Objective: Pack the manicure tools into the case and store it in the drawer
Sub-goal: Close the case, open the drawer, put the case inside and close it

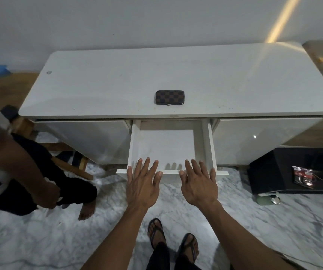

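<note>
A closed brown checkered manicure case (169,97) lies flat on the white cabinet top (117,84), near its front edge. Below it the middle drawer (135,145) stands pulled out, and its white inside holds nothing that I can see. My left hand (143,184) hovers with fingers spread over the drawer's front edge, holding nothing. My right hand (198,183) is beside it, also spread and holding nothing. No loose manicure tools are in view.
Another person (20,168) sits on a wooden stool at the left, close to the cabinet. A black low unit (293,172) with a red packet on it stands at the right. My sandalled feet (174,242) are on the marble-pattern floor.
</note>
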